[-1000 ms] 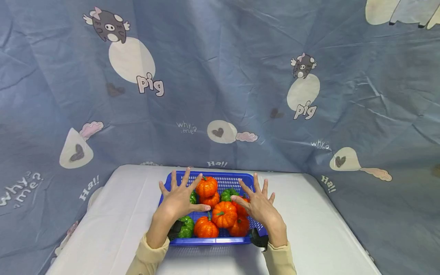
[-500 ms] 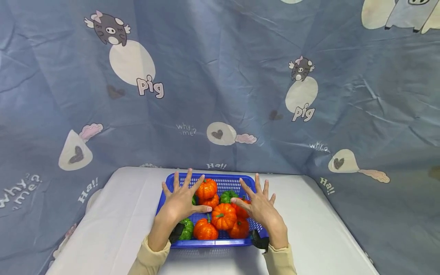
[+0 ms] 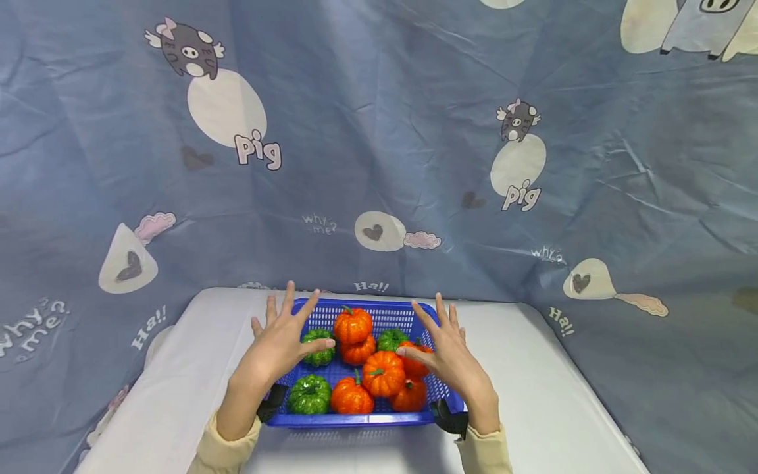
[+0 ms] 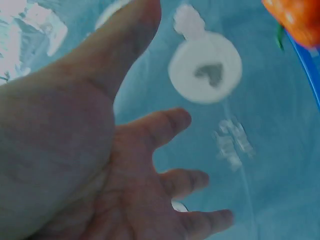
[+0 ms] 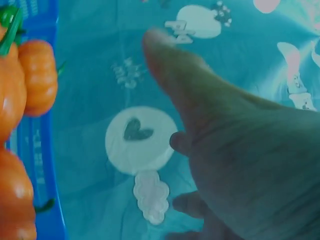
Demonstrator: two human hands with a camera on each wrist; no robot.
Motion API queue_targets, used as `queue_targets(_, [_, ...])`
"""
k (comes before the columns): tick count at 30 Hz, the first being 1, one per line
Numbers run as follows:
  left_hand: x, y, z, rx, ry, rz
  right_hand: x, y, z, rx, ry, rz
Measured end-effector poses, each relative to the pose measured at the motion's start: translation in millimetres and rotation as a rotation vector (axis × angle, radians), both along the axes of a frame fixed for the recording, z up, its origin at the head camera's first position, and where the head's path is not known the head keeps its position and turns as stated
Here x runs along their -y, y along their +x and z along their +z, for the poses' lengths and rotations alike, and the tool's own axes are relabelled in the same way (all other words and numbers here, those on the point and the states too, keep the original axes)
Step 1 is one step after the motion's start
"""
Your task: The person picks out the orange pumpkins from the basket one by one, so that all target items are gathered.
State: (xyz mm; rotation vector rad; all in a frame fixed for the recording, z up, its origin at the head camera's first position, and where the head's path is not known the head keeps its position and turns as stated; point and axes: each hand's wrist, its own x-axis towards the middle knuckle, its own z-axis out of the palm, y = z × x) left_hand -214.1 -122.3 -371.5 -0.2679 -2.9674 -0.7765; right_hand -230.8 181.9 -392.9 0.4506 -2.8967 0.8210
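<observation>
A blue plastic basket (image 3: 355, 419) on the white table holds several orange pumpkins (image 3: 383, 373) and green pumpkins (image 3: 310, 394). My left hand (image 3: 275, 345) hovers over the basket's left side with fingers and thumb spread, gripping nothing. Over the right side is my right hand (image 3: 453, 355), its fingers also spread and free of any object. One orange pumpkin (image 3: 353, 325) leans on another at the back. In the left wrist view, the palm and splayed fingers (image 4: 172, 127) show; the right wrist view has the thumb extended beside orange pumpkins (image 5: 37, 77). My right hand partly hides pumpkins at the right.
The white table (image 3: 533, 395) extends on both sides of the basket. Behind and beside it hangs a blue-grey cloth (image 3: 379, 131) printed with cartoon pigs and lettering. A black strap (image 3: 449, 418) sits at my right wrist, another black strap (image 3: 272, 403) at my left.
My left hand has moved left, away from the basket's middle, uncovering the green pumpkins there. My right hand has stayed nearly in place. The pumpkins and basket have not moved.
</observation>
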Motion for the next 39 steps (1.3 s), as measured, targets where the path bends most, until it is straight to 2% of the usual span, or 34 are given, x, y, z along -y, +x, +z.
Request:
queue_targets(4, [29.5, -7.4, -6.0, 0.054, 0.063, 0.023, 6.0, 4.5, 0.6, 0.020, -0.037, 0.106])
queue_targets(10, [53.6, -24.1, -30.2, 0.146, 0.119, 0.037, 15.9, 4.7, -5.9, 0.102, 0.031, 0.210])
queue_targets(12, [57.4, -29.5, -39.8, 0.204, 0.193, 0.019, 16.7, 3.4, -9.7, 0.113, 0.050, 0.234])
queue_targets(16, [64.2, -38.7, -56.0, 0.346, 0.409, -0.005, 16.5, 1.1, -20.8, 0.111, 0.081, 0.282])
queue_targets(18, [67.7, -41.6, -60.8, 0.382, 0.481, -0.009, 16.2, 0.3, -27.2, 0.102, 0.099, 0.302])
queue_targets(25, [76.0, -46.1, -65.2, 0.378, 0.516, 0.003, 18.9, -2.5, -40.0, 0.103, 0.131, 0.300])
queue_targets(34, [75.8, -46.6, -63.3, 0.410, 0.540, 0.012, 24.8, -2.5, -43.4, 0.052, 0.153, 0.259])
queue_targets(39, [77.8, -47.7, -66.9, 0.422, 0.552, 0.035, 25.1, -3.6, -43.9, 0.047, 0.149, 0.270])
